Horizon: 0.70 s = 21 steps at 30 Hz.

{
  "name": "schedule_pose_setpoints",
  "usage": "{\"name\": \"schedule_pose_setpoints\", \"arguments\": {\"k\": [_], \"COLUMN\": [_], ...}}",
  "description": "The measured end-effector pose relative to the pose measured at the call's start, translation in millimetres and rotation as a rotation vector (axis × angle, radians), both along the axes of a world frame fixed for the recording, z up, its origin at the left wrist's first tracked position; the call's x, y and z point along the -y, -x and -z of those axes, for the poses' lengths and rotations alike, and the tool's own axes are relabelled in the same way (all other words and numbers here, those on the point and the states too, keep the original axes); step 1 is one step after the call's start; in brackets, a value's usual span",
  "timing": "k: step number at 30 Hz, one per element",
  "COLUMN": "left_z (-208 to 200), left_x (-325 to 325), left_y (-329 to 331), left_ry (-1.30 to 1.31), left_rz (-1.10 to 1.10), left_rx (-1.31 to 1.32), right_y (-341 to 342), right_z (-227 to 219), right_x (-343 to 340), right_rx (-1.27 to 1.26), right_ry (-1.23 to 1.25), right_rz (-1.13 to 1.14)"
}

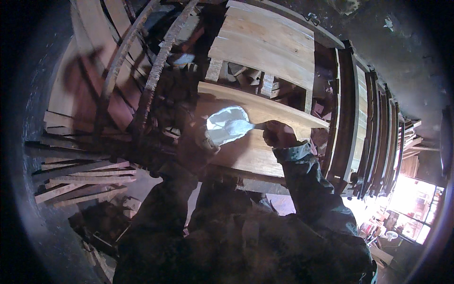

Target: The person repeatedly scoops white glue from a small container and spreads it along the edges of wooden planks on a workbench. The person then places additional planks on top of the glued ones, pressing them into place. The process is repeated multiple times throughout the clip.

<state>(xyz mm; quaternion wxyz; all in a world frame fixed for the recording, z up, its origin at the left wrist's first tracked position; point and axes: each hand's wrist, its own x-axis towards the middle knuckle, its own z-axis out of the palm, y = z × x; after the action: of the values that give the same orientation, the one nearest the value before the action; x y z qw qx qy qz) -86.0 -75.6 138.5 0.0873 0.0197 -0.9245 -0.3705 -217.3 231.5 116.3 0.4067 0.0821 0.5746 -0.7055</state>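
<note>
My left hand (198, 137) grips a small white container (226, 124), holding it against a curved pale wooden piece (265, 111). My right hand (280, 134) is closed on a thin handle whose flat tip (241, 127) reaches into the white container. The curved piece lies across a wider wooden board (250, 156) in front of me. Both forearms wear dark sleeves.
Stacked pale planks (267, 45) lie beyond the work. Loose wooden slats (85, 177) fan out at the left. Curved dark metal bars (151, 75) arc overhead at the upper left. A row of upright boards (369, 123) stands at the right, with a bright opening (416, 208) beyond.
</note>
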Motion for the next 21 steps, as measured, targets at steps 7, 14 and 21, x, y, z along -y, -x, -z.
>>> {"name": "schedule_pose_setpoints", "arguments": {"k": [7,14,21], "left_z": [-1,-3,-5], "left_x": [12,48,69], "left_y": [1,0,-4], "left_ry": [-0.193,-0.215,0.114], "left_rz": [-0.128,-0.137,-0.148], "left_rx": [-0.082,-0.180,-0.051], "right_y": [27,50,73], "right_z": [15,-5,-25], "right_x": [9,51,100], "right_rx": [0.229,0.097,-0.166], "right_ry": [0.316,0.251,0.257], "right_rz": [0.116,0.291,0.278]}}
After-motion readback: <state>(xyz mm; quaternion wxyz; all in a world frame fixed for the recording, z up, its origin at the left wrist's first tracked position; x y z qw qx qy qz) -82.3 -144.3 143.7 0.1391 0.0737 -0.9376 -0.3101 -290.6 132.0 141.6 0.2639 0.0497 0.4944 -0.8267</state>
